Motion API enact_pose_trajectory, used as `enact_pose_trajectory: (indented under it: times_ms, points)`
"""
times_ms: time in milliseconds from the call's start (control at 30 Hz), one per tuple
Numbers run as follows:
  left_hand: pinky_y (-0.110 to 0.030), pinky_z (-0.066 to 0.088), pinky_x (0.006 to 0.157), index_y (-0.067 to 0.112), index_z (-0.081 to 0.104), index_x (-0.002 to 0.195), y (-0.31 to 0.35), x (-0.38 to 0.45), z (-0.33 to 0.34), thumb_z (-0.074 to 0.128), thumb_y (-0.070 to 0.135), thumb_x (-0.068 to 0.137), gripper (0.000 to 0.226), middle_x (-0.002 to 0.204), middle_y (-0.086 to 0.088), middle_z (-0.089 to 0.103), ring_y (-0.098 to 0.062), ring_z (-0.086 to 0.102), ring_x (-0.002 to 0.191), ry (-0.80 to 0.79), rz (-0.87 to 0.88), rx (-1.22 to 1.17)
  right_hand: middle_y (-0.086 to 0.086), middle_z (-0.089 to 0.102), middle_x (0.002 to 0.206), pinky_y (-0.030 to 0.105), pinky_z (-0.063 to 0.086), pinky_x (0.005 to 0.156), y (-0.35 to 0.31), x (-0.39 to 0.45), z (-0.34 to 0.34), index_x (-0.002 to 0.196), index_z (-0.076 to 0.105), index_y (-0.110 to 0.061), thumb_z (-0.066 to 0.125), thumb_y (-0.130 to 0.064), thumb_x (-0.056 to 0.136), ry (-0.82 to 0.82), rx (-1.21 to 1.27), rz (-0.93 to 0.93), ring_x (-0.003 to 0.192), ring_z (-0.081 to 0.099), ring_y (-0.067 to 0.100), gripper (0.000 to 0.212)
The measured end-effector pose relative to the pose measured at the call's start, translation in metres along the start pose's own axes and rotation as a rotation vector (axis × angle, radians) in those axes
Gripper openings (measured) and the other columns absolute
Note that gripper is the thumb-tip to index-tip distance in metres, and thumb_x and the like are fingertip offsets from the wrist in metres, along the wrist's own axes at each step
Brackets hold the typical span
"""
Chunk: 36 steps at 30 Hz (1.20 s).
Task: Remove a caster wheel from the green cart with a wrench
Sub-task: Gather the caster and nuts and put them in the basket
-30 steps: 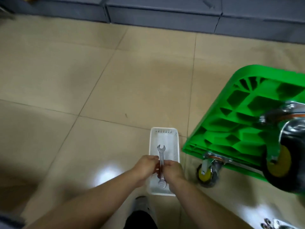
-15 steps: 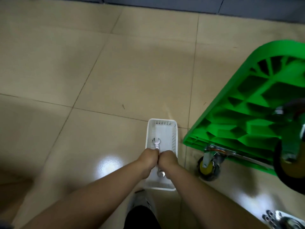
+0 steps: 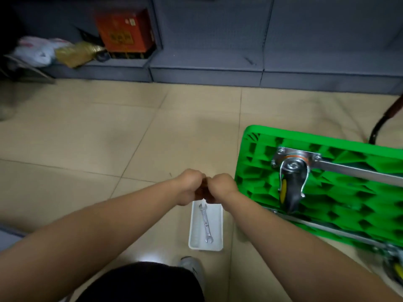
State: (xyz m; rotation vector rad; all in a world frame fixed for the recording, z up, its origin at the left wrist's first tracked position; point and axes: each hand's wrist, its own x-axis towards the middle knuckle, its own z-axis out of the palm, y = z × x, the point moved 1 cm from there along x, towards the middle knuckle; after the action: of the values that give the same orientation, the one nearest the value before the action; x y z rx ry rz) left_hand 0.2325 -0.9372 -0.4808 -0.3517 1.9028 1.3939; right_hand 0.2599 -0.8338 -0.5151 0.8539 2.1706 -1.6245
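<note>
The caster wheel (image 3: 291, 184) sits at the right of the frame, bolted by a silver plate to the ribbed underside of the green cart (image 3: 340, 192), which lies overturned on the tiled floor (image 3: 109, 138). The wheel is black with a yellow hub and points toward the lower edge of the frame. A silver bar (image 3: 357, 171) runs from its mounting plate toward the right edge. A second caster (image 3: 394, 264) shows partly at the lower right corner, blurred.

In the lower centre a white tray (image 3: 196, 236) rests on the floor just left of the cart, with the wrench (image 3: 206, 223) lying lengthwise in it, untouched. A grey shoe (image 3: 192, 267) shows below the tray. Along the top runs a grey shelf base (image 3: 207, 70); at the upper left stand a red box (image 3: 125, 32), a gold packet (image 3: 76, 52) and a white bag (image 3: 35, 50). A dark curved hose (image 3: 383, 120) enters at the right edge.

The left hand (image 3: 188, 185) and the right hand (image 3: 222, 187) meet at mid-frame, above the far end of the tray, knuckles touching, both with fingers curled into fists. Seen from behind, the fingers hide whatever may be between them, so I cannot tell whether either hand holds anything. Neither touches the cart or the wheel.
</note>
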Motion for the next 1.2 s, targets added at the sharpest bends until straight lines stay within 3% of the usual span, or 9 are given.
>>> enact_pose_trajectory:
  times_ms: [167,300,433,567,733,833,967,1100,1200]
  points:
    - [-0.036,0.053,0.071,0.002,0.059,0.079,0.011,-0.043,0.036,0.040,0.003,0.096,0.026,0.075,-0.014,0.060,-0.031,0.061,0.069,-0.022,0.016,0.062,0.026,0.071,0.085,0.027,0.050,0.038,0.003,-0.047,-0.034,0.094,0.068,0.010,0.054,-0.010,0.091,0.060,0.049,0.023,0.055,0.067,0.033,0.024]
    - [-0.032,0.054,0.060,0.001,0.060,0.081,-0.009,-0.049,0.085,0.038,0.001,0.095,0.026,0.069,-0.014,0.063,-0.031,0.063,0.064,-0.083,0.006,0.061,0.026,0.072,0.092,0.040,0.061,0.053,0.043,-0.069,-0.064,0.088,0.067,0.007,0.057,-0.011,0.089,0.128,0.101,0.078,0.069,0.072,0.038,0.021]
    - [-0.026,0.050,0.057,0.009,0.065,0.087,-0.048,-0.044,0.144,0.041,0.007,0.097,0.026,0.071,-0.010,0.068,-0.024,0.064,0.059,-0.149,-0.024,0.090,0.024,0.069,0.093,0.020,0.047,0.043,0.098,-0.085,-0.097,0.089,0.065,-0.002,0.052,-0.012,0.094,0.180,0.085,0.129,0.066,0.068,0.032,0.017]
    - [-0.025,0.044,0.058,0.013,0.063,0.082,-0.094,-0.020,0.201,0.042,0.010,0.093,0.024,0.079,-0.010,0.068,-0.026,0.063,0.072,-0.207,-0.078,0.185,0.021,0.073,0.088,0.040,0.062,0.064,0.164,-0.087,-0.127,0.091,0.071,-0.001,0.053,-0.011,0.091,0.224,0.127,0.194,0.073,0.073,0.036,0.021]
    - [-0.026,0.048,0.060,0.007,0.061,0.090,-0.133,0.008,0.275,0.047,0.008,0.098,0.016,0.089,-0.013,0.069,-0.022,0.065,0.073,-0.256,-0.122,0.225,0.003,0.062,0.077,0.025,0.056,0.061,0.256,-0.082,-0.173,0.086,0.059,-0.015,0.054,-0.013,0.097,0.314,0.267,0.320,0.064,0.060,0.017,0.013]
    - [-0.027,0.052,0.060,0.004,0.066,0.094,-0.155,0.024,0.312,0.054,0.010,0.097,0.015,0.088,-0.014,0.071,-0.022,0.067,0.069,-0.288,-0.136,0.264,0.006,0.058,0.078,0.029,0.058,0.079,0.298,-0.068,-0.192,0.081,0.055,-0.011,0.052,-0.009,0.097,0.368,0.361,0.400,0.090,0.067,0.023,0.017]
    - [-0.024,0.049,0.054,0.000,0.062,0.084,-0.175,0.044,0.347,0.052,0.004,0.096,0.016,0.083,-0.021,0.064,-0.024,0.061,0.059,-0.338,-0.142,0.369,0.010,0.067,0.108,0.025,0.045,0.078,0.351,-0.058,-0.207,0.072,0.045,-0.013,0.048,-0.005,0.099,0.303,0.018,0.483,0.110,0.064,0.028,0.028]
    - [-0.030,0.055,0.072,0.009,0.070,0.082,-0.197,0.076,0.362,0.051,0.014,0.092,0.022,0.090,-0.016,0.073,-0.028,0.069,0.077,-0.450,0.174,0.841,0.011,0.060,0.100,0.029,0.043,0.071,0.409,-0.043,-0.190,0.094,0.059,-0.015,0.059,-0.022,0.099,0.501,0.005,0.522,0.084,0.055,0.024,0.009]
    - [-0.028,0.045,0.093,0.014,0.068,0.119,-0.213,0.089,0.365,0.055,0.015,0.094,0.028,0.119,-0.012,0.069,-0.029,0.064,0.110,-0.568,0.454,1.235,0.012,0.055,0.103,0.025,0.038,0.069,0.424,-0.041,-0.184,0.113,0.055,-0.013,0.057,-0.021,0.101,0.306,-0.358,0.486,0.096,0.052,0.022,0.014]
